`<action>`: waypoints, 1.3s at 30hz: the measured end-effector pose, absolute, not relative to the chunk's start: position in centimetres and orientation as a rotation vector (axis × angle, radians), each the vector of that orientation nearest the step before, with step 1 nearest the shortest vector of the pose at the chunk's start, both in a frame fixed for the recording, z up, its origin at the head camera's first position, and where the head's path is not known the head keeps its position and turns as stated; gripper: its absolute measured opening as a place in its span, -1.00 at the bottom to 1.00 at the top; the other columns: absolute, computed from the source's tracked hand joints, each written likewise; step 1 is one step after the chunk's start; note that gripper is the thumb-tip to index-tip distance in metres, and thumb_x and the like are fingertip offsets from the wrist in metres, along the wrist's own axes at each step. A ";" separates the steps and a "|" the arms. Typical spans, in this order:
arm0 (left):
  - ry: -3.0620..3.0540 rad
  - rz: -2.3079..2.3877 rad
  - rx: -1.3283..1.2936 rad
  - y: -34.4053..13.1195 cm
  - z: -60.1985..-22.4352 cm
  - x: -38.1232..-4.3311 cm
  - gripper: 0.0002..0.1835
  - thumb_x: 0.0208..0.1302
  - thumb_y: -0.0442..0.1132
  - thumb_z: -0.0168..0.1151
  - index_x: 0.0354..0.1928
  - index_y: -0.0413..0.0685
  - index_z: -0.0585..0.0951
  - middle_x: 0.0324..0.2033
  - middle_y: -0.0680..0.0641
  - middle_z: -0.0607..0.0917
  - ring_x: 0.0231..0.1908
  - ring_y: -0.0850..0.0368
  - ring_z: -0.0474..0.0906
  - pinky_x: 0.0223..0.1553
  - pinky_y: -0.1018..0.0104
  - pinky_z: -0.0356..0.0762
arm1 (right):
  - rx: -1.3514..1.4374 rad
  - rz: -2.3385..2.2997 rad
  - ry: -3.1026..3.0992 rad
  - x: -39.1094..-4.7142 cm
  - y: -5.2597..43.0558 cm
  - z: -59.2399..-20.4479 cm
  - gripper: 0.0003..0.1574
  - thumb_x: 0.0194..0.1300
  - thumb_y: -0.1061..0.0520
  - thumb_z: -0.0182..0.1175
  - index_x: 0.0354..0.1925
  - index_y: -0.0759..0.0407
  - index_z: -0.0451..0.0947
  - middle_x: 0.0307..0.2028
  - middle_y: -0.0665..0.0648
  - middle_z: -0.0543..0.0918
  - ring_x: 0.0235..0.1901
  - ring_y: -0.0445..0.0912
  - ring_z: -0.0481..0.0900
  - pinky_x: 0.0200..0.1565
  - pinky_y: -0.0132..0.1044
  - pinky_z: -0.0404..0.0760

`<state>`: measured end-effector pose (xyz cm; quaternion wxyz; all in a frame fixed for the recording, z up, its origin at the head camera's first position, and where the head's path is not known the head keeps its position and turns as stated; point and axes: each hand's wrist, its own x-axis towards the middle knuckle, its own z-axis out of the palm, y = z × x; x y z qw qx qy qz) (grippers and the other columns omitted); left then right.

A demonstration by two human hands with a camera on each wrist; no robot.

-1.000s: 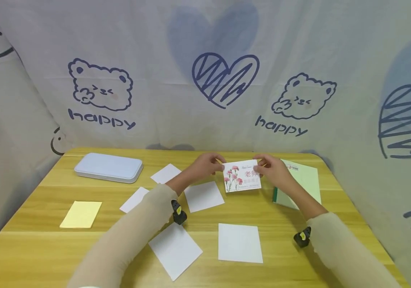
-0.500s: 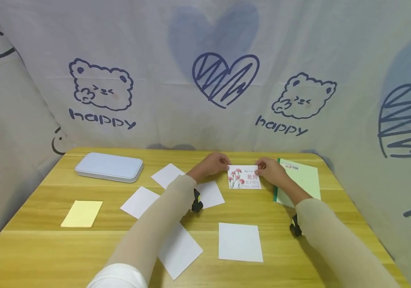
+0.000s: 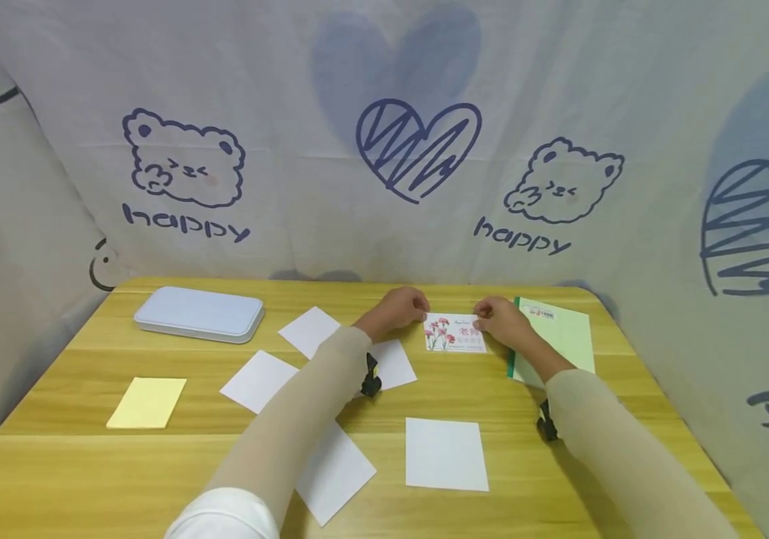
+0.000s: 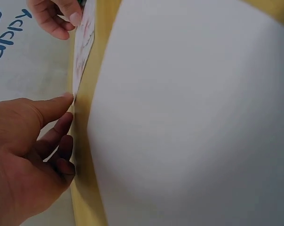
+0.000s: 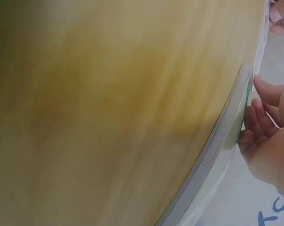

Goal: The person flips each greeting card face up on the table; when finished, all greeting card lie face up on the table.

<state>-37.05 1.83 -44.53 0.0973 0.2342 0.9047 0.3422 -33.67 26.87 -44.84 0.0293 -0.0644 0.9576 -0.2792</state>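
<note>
A printed card (image 3: 454,333) with pink flowers and red characters lies at the far middle of the wooden table. At its upper left corner is my left hand (image 3: 397,311); in the left wrist view the thumb tip (image 4: 69,98) touches that corner, apart from the loosely curled fingers. My right hand (image 3: 502,322) is at the opposite edge, thumb on the card and the other fingers relaxed, as the right wrist view shows. Just beyond that hand lies a pale green notebook (image 3: 562,337) with a dark green spine, partly hidden by the right forearm.
White paper sheets lie about the table: one in front (image 3: 447,454), others partly under the left sleeve. A yellow pad of paper (image 3: 147,403) is on the left. Behind it sits a pale blue case (image 3: 198,313). A printed curtain (image 3: 330,247) hangs behind the table.
The card, held up tilted between both hands a second ago, has come down onto the table. The left arm has shifted right, and the thumbs now stand apart from the fingers.
</note>
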 end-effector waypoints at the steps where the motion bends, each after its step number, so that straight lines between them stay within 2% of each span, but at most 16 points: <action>1: 2.678 1.021 0.690 1.7 -44.5 -36.9 -0.84 0.42 -0.27 0.23 -0.06 -0.10 0.70 -0.06 -0.08 0.71 -0.06 0.06 0.57 0.08 0.18 0.53 | -0.197 -0.880 2.949 -33.6 26.9 -44.8 -0.62 0.40 0.13 0.27 0.11 0.26 0.56 0.01 0.25 0.61 0.01 0.12 0.56 0.12 0.03 0.52; 8: 2.604 1.093 0.747 0.6 -42.1 -34.4 -0.77 0.45 -0.24 0.21 0.04 -0.17 0.66 -0.11 -0.08 0.67 -0.14 0.08 0.52 -0.05 0.22 0.52 | -0.227 -1.050 2.905 -31.0 27.0 -42.9 -0.57 0.46 0.10 0.20 0.20 0.26 0.51 0.08 0.28 0.55 -0.04 0.12 0.55 -0.11 -0.11 0.60; 14: 2.494 1.127 0.859 -0.9 -40.9 -30.0 -0.77 0.42 -0.24 0.25 0.03 -0.16 0.68 -0.21 0.00 0.67 -0.26 0.16 0.50 -0.29 0.38 0.45 | -0.293 -1.094 2.829 -24.9 26.1 -41.9 -0.53 0.44 0.03 0.24 0.20 0.23 0.52 0.04 0.23 0.57 -0.14 0.02 0.52 -0.19 -0.19 0.56; 19: 2.404 1.167 0.880 -2.5 -41.4 -25.8 -0.79 0.40 -0.25 0.27 0.01 -0.15 0.68 -0.27 0.05 0.66 -0.30 0.17 0.50 -0.30 0.36 0.47 | -0.356 -1.116 2.745 -19.9 25.3 -42.5 -0.53 0.39 0.00 0.30 0.14 0.22 0.56 -0.02 0.16 0.61 -0.20 -0.06 0.50 -0.27 -0.29 0.54; 23: 2.382 1.114 0.922 -3.4 -42.3 -23.7 -0.83 0.38 -0.26 0.29 -0.04 -0.09 0.69 -0.30 0.11 0.67 -0.29 0.21 0.50 -0.26 0.38 0.47 | -0.367 -1.076 2.728 -17.2 24.7 -43.2 -0.55 0.32 -0.03 0.36 0.08 0.16 0.61 -0.04 0.10 0.61 -0.18 -0.09 0.49 -0.19 -0.31 0.54; 28: 2.363 1.032 0.981 -4.1 -43.3 -22.2 -0.87 0.32 -0.27 0.35 -0.11 -0.02 0.70 -0.35 0.16 0.66 -0.30 0.28 0.50 -0.20 0.39 0.48 | -0.286 -0.943 2.774 -15.0 23.8 -43.6 -0.49 0.19 -0.13 0.45 0.05 0.05 0.65 -0.03 0.03 0.60 -0.12 -0.10 0.48 0.00 -0.13 0.52; 34: 2.376 0.909 0.993 -4.1 -43.7 -21.0 -0.86 0.28 -0.20 0.40 -0.14 0.05 0.70 -0.32 0.20 0.64 -0.26 0.35 0.50 -0.11 0.41 0.48 | -0.242 -0.790 2.828 -13.6 23.0 -43.8 -0.53 0.09 -0.11 0.53 -0.05 -0.05 0.65 -0.10 -0.05 0.55 -0.16 -0.15 0.47 0.00 -0.09 0.53; 39: 2.429 0.829 0.958 -3.8 -43.6 -20.5 -0.83 0.28 -0.15 0.41 -0.10 0.10 0.70 -0.28 0.21 0.64 -0.23 0.37 0.50 -0.08 0.41 0.47 | -0.216 -0.804 2.809 -13.4 22.5 -43.5 -0.55 0.07 -0.03 0.55 -0.10 -0.03 0.61 -0.16 -0.04 0.53 -0.18 -0.14 0.45 -0.01 -0.11 0.53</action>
